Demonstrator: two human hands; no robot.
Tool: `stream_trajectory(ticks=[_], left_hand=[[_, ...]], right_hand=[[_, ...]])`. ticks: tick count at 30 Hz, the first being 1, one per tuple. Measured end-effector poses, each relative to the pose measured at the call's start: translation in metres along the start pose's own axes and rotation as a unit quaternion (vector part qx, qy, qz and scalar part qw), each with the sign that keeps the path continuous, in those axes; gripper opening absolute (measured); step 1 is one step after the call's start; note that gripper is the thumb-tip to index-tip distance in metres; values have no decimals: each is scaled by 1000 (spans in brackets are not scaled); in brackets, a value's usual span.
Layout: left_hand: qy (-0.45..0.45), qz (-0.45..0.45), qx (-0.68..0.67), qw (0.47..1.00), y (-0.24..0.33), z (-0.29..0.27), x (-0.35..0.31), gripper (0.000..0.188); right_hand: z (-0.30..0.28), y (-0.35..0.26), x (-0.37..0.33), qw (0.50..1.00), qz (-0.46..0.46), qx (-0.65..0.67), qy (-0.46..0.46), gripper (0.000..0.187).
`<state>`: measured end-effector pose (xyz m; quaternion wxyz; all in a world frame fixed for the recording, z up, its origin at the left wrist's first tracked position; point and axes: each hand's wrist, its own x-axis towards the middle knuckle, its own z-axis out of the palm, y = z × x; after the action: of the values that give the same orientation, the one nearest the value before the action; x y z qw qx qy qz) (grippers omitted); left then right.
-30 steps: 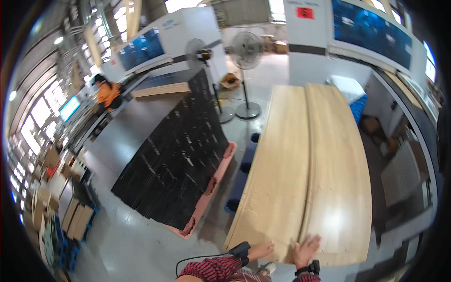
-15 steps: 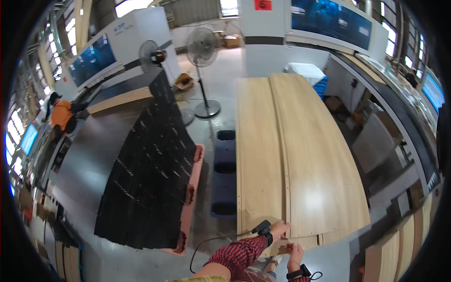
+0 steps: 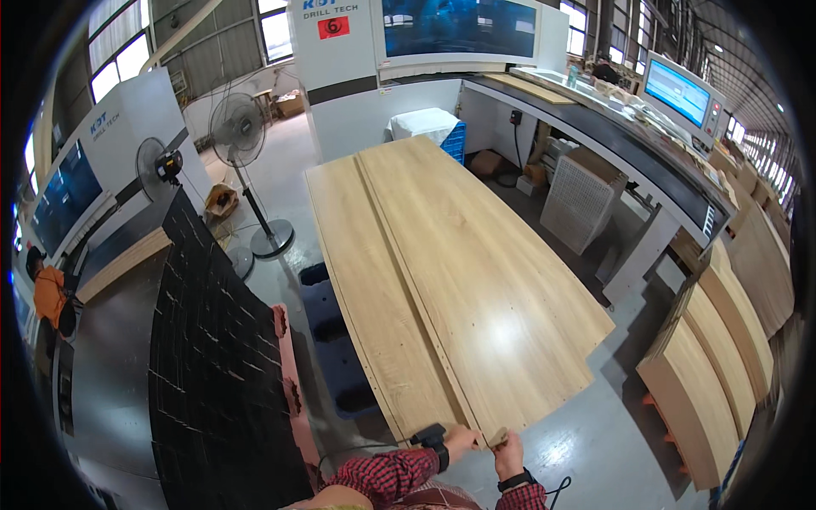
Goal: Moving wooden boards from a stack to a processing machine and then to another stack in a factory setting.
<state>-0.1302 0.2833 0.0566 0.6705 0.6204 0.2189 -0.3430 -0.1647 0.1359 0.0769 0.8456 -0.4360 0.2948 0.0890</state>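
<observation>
Two stacks of light wood-grain panels lie side by side, the narrower left panel and the wider right panel, with a narrow gap between them. At their near end is my left hand, its fingers closed at the right panel's corner beside the gap. Just right of it my right hand has curled fingers pinching the near edge of that same panel. The fingertips are small and partly hidden. Dark bands circle both wrists, and a black device with a cable sits by the left wrist.
Left of the panels stand a dark blue pallet and a stack of black marbled boards on a pink pallet. Fans stand beyond. A machine bench runs behind. More panels lean at right. A person in orange works far left.
The view has swung right, so the panels appear farther left and slanted. My right hand has come up to the panel's near edge, closer to my left hand.
</observation>
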Motion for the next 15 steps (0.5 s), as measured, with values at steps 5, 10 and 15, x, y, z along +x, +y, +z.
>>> stream_trajectory(ticks=[5, 10, 15], left_hand=[[-124, -68, -119, 983, -21, 49, -51, 24], [-198, 47, -119, 972, -33, 27, -22, 28], [-56, -61, -298, 951, 3, 11, -43, 39]], right_hand=[[-56, 3, -47, 983, -111, 28, 144, 31], [-116, -13, -120, 978, -64, -94, 176, 31], [-168, -20, -177, 953, -48, -15, 298, 34]])
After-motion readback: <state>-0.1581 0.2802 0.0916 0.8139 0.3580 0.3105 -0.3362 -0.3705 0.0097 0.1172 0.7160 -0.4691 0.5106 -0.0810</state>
